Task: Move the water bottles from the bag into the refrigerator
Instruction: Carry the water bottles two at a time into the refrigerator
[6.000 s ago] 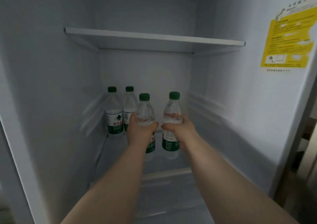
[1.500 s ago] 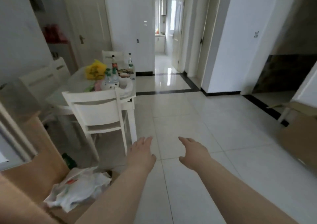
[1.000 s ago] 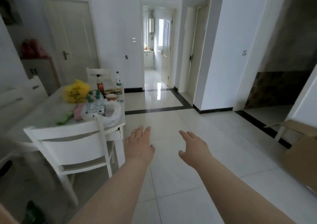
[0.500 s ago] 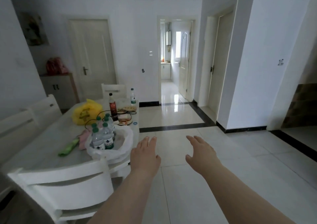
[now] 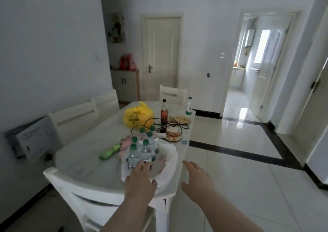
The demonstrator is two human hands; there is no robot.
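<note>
Several clear water bottles [image 5: 143, 147] with green caps stand upright in an open white plastic bag [image 5: 168, 162] near the front right edge of the pale dining table [image 5: 85, 160]. My left hand [image 5: 141, 180] hovers open over the bag's near rim, fingertips close to the nearest bottles. My right hand [image 5: 196, 178] is open, fingers spread, just off the table's right edge and holding nothing. The refrigerator is out of view.
A white chair [image 5: 74, 194] stands at the table's near end, more chairs along the left and far side. On the table: a yellow bag [image 5: 137, 115], a dark sauce bottle [image 5: 164, 114], a lone water bottle [image 5: 189, 107], a green cloth [image 5: 109, 151], cables, plates. Tiled floor lies to the right.
Six seconds ago both hands held bottles inside the refrigerator. Since then I have turned and come up to the table; both empty hands now reach toward the bag.
</note>
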